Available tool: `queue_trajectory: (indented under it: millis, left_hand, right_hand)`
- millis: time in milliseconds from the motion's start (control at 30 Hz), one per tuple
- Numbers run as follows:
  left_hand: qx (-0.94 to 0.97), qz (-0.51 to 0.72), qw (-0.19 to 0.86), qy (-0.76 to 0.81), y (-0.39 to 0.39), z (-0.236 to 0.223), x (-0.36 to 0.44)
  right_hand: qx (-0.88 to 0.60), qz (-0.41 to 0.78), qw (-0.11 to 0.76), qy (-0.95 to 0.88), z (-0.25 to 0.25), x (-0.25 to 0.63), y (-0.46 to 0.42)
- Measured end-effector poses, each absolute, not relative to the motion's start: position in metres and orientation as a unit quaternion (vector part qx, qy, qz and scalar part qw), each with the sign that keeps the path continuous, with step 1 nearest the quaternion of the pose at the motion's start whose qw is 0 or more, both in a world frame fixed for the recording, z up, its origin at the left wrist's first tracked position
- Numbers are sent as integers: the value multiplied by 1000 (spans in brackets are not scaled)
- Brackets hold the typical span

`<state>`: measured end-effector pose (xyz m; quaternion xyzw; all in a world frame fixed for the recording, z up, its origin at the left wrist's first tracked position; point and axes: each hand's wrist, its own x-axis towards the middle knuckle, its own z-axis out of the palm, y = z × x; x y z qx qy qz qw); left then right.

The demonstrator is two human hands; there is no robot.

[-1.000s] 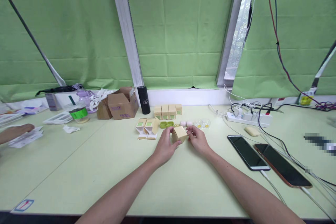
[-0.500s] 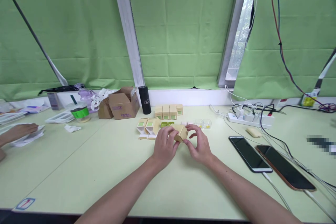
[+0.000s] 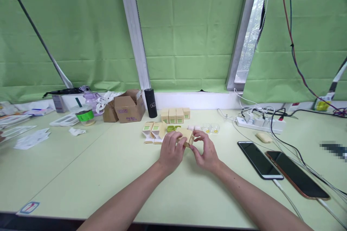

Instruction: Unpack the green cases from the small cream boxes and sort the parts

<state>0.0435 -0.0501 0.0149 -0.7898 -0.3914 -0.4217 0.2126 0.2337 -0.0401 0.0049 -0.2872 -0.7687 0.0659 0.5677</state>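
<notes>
Gripping a box (image 3: 186, 133), the left hand (image 3: 171, 153) steadies it; the right hand (image 3: 206, 153) pinches its end. Light pressure should prevent creasing.

Bare tabletop (image 3: 108, 173) opens between the forearms (image 3: 130, 202) to the near edge, and to their left. The held box (image 3: 185, 132) spans the gap between left hand (image 3: 170, 151) and right hand (image 3: 206, 153); beyond, green containers (image 3: 170, 129), clear cups (image 3: 206, 128) and small boxes (image 3: 172, 115) bar the way. Phones (image 3: 260, 160) crowd the right.

Left hand (image 3: 171, 152), right hand (image 3: 207, 154) and forearms (image 3: 130, 193) are bare.
</notes>
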Motion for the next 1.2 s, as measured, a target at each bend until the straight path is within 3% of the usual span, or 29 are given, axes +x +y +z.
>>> queue_trajectory:
  millis: [233, 767, 1200]
  left_hand:
    - [-797, -400, 196, -408, -51, 17, 46]
    - [-806, -366, -6, -465, -48, 6, 53]
    - [-763, -400, -122, -493, -42, 4, 47]
  right_hand:
    - [-317, 61, 552, -769, 3, 235, -38]
    - [-446, 66, 434, -780, 9, 233, -39]
    - [-439, 247, 530, -683, 12, 240, -30]
